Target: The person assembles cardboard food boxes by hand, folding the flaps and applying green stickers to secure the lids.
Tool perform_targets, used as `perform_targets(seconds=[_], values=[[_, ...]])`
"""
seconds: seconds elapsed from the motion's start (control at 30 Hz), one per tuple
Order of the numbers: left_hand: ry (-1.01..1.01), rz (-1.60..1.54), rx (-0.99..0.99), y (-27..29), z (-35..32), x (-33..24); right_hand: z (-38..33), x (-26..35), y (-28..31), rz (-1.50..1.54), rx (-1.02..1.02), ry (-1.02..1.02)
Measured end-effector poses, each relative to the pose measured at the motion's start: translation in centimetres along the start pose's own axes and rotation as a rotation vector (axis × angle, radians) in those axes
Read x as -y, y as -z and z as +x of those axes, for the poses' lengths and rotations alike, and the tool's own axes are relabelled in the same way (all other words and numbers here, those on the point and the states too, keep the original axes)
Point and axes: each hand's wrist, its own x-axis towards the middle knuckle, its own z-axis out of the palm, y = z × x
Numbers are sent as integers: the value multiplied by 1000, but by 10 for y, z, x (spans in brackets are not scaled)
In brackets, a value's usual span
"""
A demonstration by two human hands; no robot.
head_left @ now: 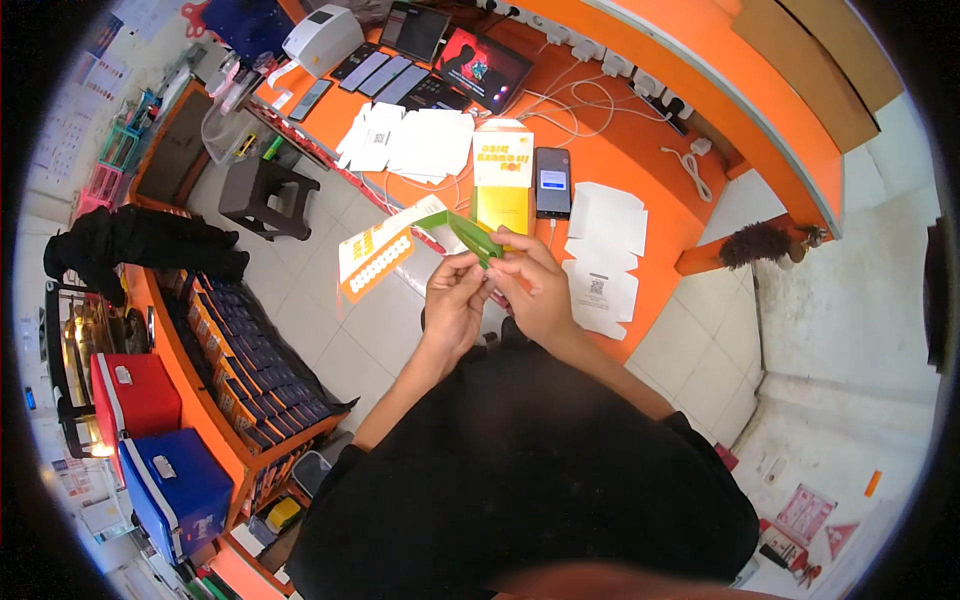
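Both hands, left hand and right hand, pinched 1 green card over the orange counter. A yellow box, dark phone and white flat cartons lay just beyond.

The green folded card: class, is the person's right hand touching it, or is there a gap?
Touching. The head view shows the right hand with its fingers closed on the lower end of the green folded card, no gap between them; the left hand pinches it too.
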Motion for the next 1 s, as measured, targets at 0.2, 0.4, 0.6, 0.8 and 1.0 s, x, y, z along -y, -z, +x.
perform_targets(seconds=[0.2, 0.4, 0.6, 0.8, 1.0], values=[[-32, 67, 30, 1, -3, -6, 2, 5, 9, -28, 100, 52], [-42, 118, 23, -10, -7, -7, 0, -4, 5, 357, 46, -202], [-25, 204, -25, -13, -5, -9, -2, -24, 7, 172, 109, -186], [-30, 434, -3, 0, -4, -5, 1, -18, 7, 48, 216, -232], [-197, 1140, 76, -6, -13, -4, 9, -18, 5, -102, 169, -219]])
